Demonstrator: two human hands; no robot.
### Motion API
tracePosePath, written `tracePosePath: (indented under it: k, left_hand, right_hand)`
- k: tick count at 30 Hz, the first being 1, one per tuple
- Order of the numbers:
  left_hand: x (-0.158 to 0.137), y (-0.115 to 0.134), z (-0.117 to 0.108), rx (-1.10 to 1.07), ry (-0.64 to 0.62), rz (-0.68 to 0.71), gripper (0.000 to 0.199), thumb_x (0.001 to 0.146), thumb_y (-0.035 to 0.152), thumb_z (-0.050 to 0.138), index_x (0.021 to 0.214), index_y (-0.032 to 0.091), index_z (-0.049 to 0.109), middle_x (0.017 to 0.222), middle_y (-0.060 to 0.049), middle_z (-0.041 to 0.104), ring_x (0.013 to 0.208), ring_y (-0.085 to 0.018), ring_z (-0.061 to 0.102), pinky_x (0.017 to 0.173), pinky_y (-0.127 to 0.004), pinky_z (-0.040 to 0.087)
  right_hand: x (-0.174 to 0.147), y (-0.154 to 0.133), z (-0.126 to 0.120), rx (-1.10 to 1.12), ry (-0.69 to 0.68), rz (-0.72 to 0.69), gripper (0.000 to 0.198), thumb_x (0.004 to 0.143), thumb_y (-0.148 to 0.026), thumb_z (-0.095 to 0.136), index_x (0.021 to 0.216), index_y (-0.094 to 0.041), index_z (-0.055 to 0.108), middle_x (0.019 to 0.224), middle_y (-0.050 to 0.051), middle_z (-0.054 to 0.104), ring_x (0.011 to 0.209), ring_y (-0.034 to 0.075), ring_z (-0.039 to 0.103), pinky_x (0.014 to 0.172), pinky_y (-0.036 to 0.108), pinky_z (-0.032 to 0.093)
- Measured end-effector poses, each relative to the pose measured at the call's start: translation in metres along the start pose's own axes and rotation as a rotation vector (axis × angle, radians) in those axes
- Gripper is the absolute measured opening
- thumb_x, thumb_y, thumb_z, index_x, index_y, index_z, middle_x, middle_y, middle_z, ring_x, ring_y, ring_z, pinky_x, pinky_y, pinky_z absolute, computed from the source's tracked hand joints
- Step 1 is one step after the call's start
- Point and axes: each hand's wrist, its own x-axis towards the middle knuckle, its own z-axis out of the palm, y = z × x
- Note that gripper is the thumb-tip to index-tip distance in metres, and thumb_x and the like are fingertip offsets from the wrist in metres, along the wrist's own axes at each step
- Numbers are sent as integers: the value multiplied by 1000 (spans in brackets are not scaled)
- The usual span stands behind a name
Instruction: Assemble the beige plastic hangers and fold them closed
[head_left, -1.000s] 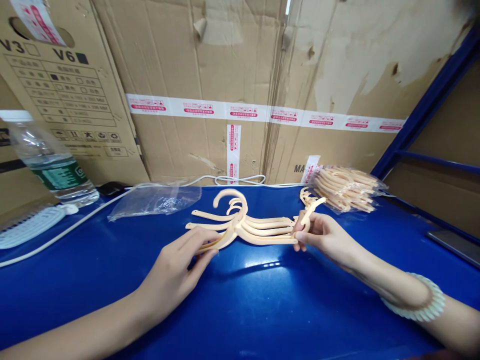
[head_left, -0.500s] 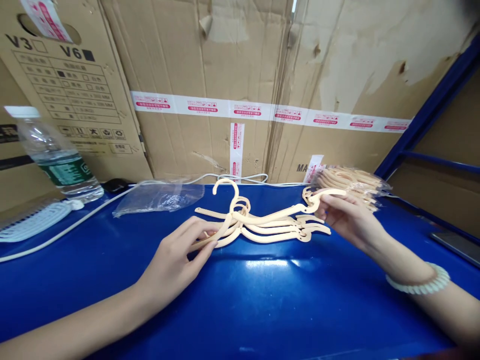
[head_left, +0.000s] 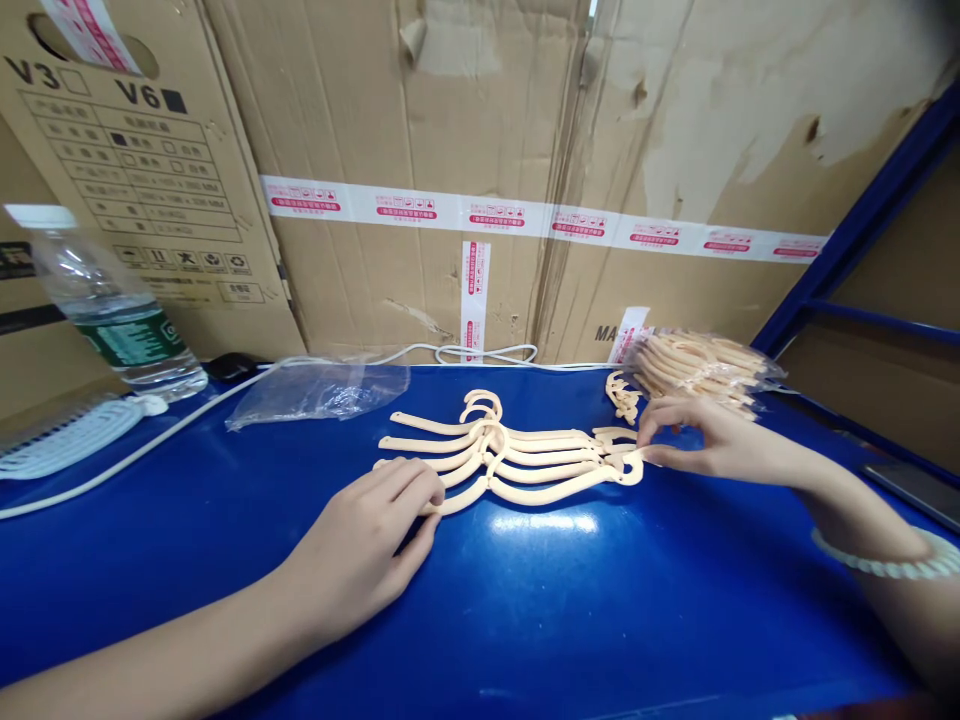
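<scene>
Several cream folding clothes hangers lie overlapped in a row (head_left: 551,440) on the blue table, hooks pointing to the back. The front hanger (head_left: 559,492) rests nearest me, on the row's near side. My left hand (head_left: 375,525) is closed around this hanger's left arm, hiding its tip. At the opposite end, my right hand (head_left: 697,440) pinches the hanger's short end piece between thumb and fingers. A small heap of cream connector pieces (head_left: 622,397) sits just behind my right hand.
A clear bag packed with cream hanger parts (head_left: 701,368) stands at the back right. Flat plastic film (head_left: 322,390), a white cable (head_left: 202,410), a water bottle (head_left: 127,310) and a white hairbrush (head_left: 75,438) are to the left. Cardboard boxes (head_left: 412,280) wall the back; a phone (head_left: 911,495) lies right.
Both hands have come down and toward me, lowering the held hanger from above the others onto the front of the row. Its hook has dropped from upright to lying flat.
</scene>
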Motion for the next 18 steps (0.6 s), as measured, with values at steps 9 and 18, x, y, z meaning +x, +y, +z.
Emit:
tracePosePath:
  k: [9,18]
  left_hand:
    - [-2,-1,0,247,12,38,17,91,13,39,85,20,54,83,-5,61,73,-21,54,66,-35,39]
    - [4,1,-2,117,-10,-31,25,93,12,35,101,19,58,108,-9,63,98,-24,59,79,-38,47]
  right_hand:
    - [-6,-1,3,-124,53,-19,13,83,-31,63,76,-22,66,80,7,66,75,24,60,70,38,46]
    - [0,-51,51,-78,335,-65,25,95,-29,41,110,-21,59,115,13,64,112,30,55,94,48,45]
